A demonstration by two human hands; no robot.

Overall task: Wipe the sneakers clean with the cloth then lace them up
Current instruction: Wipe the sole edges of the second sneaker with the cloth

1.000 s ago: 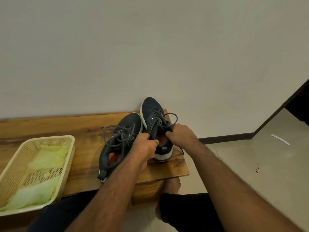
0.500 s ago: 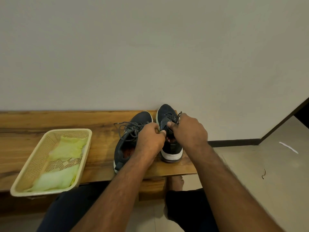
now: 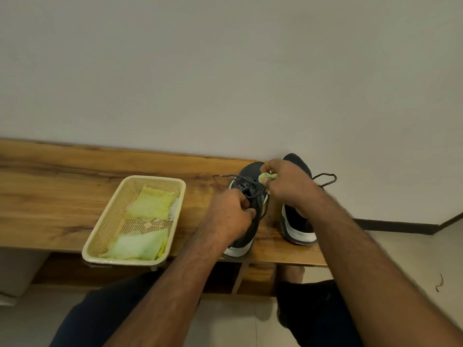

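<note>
A: Sneakers, dark with white soles, stand side by side at the right end of the wooden worktop [image 3: 75, 196], toes toward the wall. The left sneaker [image 3: 246, 221] has loose grey laces [image 3: 248, 186] spilling over its top; the right sneaker [image 3: 298, 221] sits just beside it with a lace loop trailing off to the right.

B: And the hands?

A: The left hand [image 3: 230, 216] is curled closed on the collar of the left sneaker, right at the laces. The right hand [image 3: 288, 181] hangs over the toes of both shoes, its grip pinched around a small wad of pale green cloth [image 3: 266, 177]. That forearm crosses the right sneaker and hides most of its upper.

B: What else is nearby?

A: A cream plastic basket [image 3: 100, 234] left of the shoes, close but apart, its near edge overhanging the worktop front. Two more crumpled green cloths [image 3: 140, 246] lie inside it.

B: The room?

A: A plain pale wall [image 3: 225, 71] behind, a dark skirting board [image 3: 395, 225] at right and a light tiled floor [image 3: 413, 259]. The person's dark-clothed legs [image 3: 313, 309] fill the bottom, one bare foot under the worktop.
</note>
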